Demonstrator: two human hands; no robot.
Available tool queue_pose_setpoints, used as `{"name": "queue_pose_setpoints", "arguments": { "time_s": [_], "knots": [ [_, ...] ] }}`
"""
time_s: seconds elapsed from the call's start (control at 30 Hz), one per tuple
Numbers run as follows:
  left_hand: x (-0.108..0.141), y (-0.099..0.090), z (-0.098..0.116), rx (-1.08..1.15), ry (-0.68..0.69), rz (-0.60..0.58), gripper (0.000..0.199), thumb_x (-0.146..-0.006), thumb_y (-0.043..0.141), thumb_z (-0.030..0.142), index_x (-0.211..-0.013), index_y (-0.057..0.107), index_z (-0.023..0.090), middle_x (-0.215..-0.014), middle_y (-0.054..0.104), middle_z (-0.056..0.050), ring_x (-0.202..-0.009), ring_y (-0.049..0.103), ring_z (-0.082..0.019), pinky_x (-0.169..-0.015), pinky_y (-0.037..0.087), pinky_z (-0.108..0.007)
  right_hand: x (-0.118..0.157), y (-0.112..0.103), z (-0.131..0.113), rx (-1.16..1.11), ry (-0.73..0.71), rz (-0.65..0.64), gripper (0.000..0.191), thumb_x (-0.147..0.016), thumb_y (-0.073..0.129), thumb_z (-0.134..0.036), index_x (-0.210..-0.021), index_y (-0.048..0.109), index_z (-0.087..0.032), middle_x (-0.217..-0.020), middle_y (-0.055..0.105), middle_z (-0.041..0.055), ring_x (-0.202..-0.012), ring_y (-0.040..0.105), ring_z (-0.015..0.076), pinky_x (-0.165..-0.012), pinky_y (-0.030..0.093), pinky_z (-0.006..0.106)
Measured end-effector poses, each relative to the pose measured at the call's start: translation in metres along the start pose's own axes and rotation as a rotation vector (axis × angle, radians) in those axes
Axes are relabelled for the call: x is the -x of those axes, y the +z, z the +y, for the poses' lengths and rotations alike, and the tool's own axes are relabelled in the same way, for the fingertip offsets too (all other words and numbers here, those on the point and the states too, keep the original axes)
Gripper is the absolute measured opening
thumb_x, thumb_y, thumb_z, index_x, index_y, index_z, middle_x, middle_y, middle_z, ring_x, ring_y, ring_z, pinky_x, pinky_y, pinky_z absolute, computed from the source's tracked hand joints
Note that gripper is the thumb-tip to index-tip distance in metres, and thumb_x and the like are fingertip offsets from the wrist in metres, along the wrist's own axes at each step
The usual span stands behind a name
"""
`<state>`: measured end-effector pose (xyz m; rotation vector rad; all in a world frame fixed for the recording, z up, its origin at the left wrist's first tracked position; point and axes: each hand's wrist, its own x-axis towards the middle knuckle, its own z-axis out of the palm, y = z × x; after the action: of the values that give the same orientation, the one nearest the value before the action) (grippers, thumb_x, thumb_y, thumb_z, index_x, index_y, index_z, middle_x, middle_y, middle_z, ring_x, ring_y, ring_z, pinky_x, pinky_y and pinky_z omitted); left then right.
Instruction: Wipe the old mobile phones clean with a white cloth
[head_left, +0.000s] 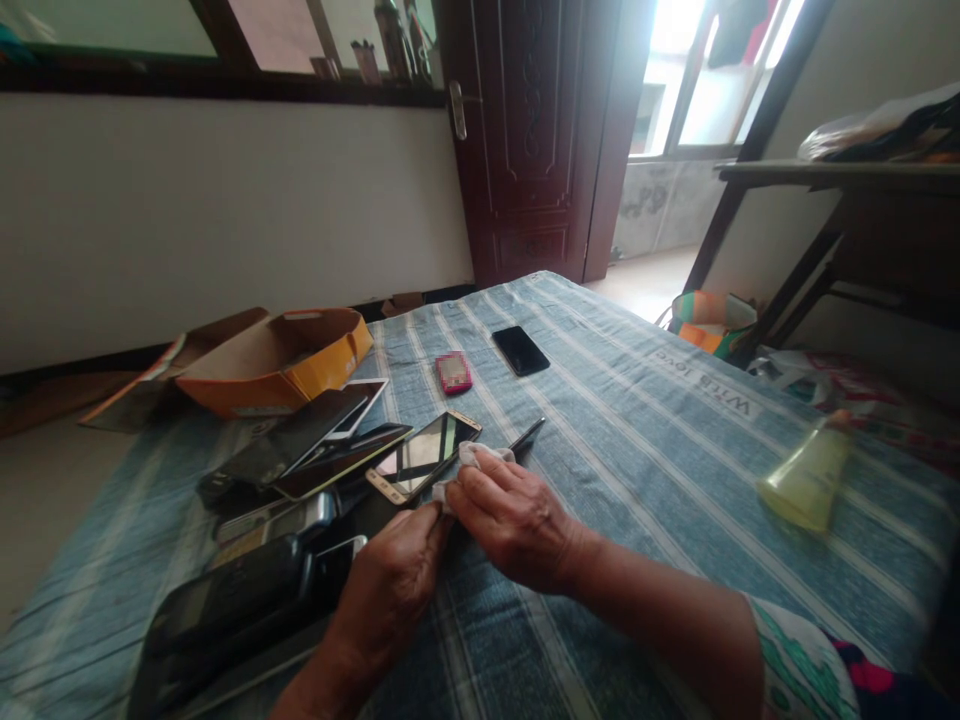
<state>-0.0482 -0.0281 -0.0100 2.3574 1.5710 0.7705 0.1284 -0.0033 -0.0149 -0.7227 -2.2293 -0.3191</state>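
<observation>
My right hand (514, 515) is closed on a white cloth (472, 457), pressed against a thin dark phone (528, 433) seen nearly edge-on. My left hand (401, 560) is closed around the near end of this phone, its fingertips beside the cloth. Just beyond both hands lies a gold phone (424, 457) with a reflective screen. A small pink device (454, 372) and a black phone (521, 350) lie farther back on the blue striped cover (637, 400). To the left of my left hand is a pile of several phones and dark devices (255, 590).
An open orange box (300, 350) stands at the back left, beyond the pile. A yellowish translucent container (806, 475) is at the right. Beyond the cover are a dark red door (529, 150), a striped bag (712, 322) and a dark table (847, 178).
</observation>
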Motion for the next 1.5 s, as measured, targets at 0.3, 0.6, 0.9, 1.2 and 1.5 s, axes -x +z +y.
{"name": "queue_pose_setpoints", "arguments": {
  "time_s": [0.3, 0.6, 0.9, 1.2, 1.5],
  "knots": [
    [0.002, 0.003, -0.004, -0.060, 0.044, 0.055, 0.047, -0.094, 0.035, 0.045, -0.099, 0.069, 0.013, -0.087, 0.074, -0.011, -0.079, 0.072, -0.021, -0.070, 0.058, -0.027, 0.018, -0.004, 0.051, -0.014, 0.194, 0.050, 0.028, -0.095, 0.038, -0.012, -0.094, 0.066, -0.014, -0.091, 0.065, 0.0102, -0.112, 0.055, 0.0248, -0.095, 0.047, 0.037],
    [-0.002, 0.002, -0.004, -0.053, 0.052, 0.072, 0.049, -0.094, 0.036, 0.047, -0.097, 0.070, 0.013, -0.090, 0.075, -0.011, -0.083, 0.073, -0.022, -0.072, 0.059, -0.026, 0.027, 0.006, 0.069, -0.069, 0.346, 0.162, 0.034, -0.092, 0.034, -0.007, -0.103, 0.066, -0.016, -0.097, 0.066, 0.0098, -0.107, 0.059, 0.0212, -0.097, 0.048, 0.035],
    [-0.002, 0.001, -0.004, -0.039, 0.026, 0.039, 0.051, -0.093, 0.034, 0.050, -0.100, 0.070, 0.014, -0.093, 0.075, -0.010, -0.086, 0.072, -0.022, -0.076, 0.058, -0.026, 0.011, 0.006, 0.018, 0.022, 0.089, 0.118, 0.025, -0.095, 0.042, -0.012, -0.100, 0.066, -0.011, -0.102, 0.066, 0.0128, -0.119, 0.053, 0.0269, -0.096, 0.048, 0.037],
    [-0.005, -0.002, -0.003, 0.009, -0.071, -0.014, 0.051, -0.092, 0.036, 0.048, -0.103, 0.070, 0.012, -0.094, 0.075, -0.011, -0.086, 0.072, -0.022, -0.078, 0.057, -0.027, 0.020, 0.006, 0.058, -0.027, 0.215, 0.118, 0.033, -0.095, 0.035, -0.010, -0.106, 0.066, -0.013, -0.101, 0.066, 0.0118, -0.115, 0.055, 0.0236, -0.102, 0.044, 0.038],
    [-0.007, -0.003, -0.003, 0.016, -0.102, -0.002, 0.047, -0.089, 0.038, 0.051, -0.096, 0.071, 0.017, -0.093, 0.076, -0.007, -0.086, 0.073, -0.023, -0.078, 0.057, -0.026, 0.023, 0.016, 0.074, -0.363, 0.538, 0.232, 0.037, -0.083, 0.041, -0.004, -0.101, 0.070, -0.019, -0.101, 0.069, 0.0061, -0.096, 0.064, 0.0170, -0.088, 0.051, 0.028]
  ]
}}
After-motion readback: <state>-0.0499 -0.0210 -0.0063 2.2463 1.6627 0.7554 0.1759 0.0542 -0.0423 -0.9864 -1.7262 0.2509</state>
